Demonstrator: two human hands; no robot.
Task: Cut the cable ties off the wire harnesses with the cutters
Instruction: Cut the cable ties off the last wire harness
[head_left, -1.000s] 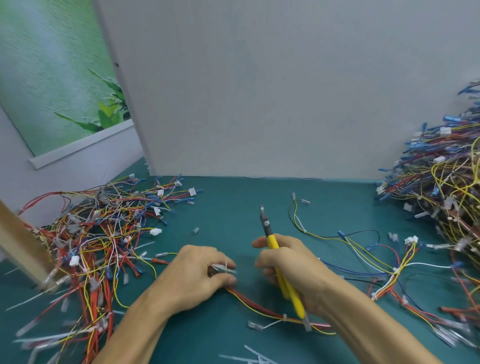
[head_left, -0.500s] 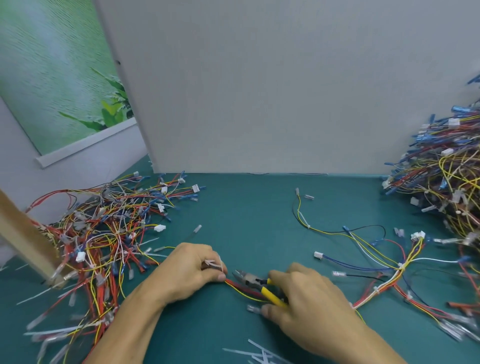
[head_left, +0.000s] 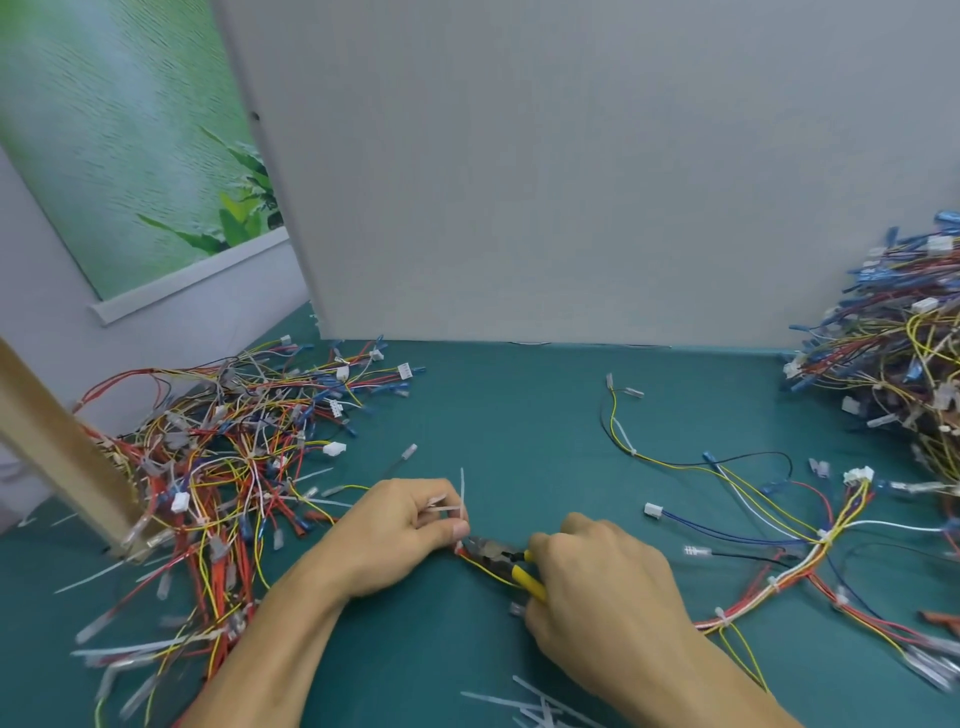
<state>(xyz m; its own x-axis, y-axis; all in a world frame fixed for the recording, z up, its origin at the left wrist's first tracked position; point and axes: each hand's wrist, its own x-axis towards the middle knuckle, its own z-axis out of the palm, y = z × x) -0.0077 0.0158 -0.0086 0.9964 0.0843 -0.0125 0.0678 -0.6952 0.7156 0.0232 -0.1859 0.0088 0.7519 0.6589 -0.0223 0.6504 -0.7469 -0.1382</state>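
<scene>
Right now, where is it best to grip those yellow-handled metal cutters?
Grip the yellow-handled metal cutters by the handles, from the right, as the right hand does; their grey nose points left at the red-and-yellow wire harness the left hand pinches.

A teal counter (head_left: 519, 405) reaches a plain grey board (head_left: 571, 182) standing upright at its back. On the left, a pale wall (head_left: 47, 332) carries a green poster (head_left: 119, 130) with leaves. A wooden beam (head_left: 57, 447) slants at the left edge.

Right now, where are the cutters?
In the head view, low and centre over the green mat: the right hand grips the yellow-handled cutters, their nose at the red and yellow wires beside the thumb of the left hand.
</scene>
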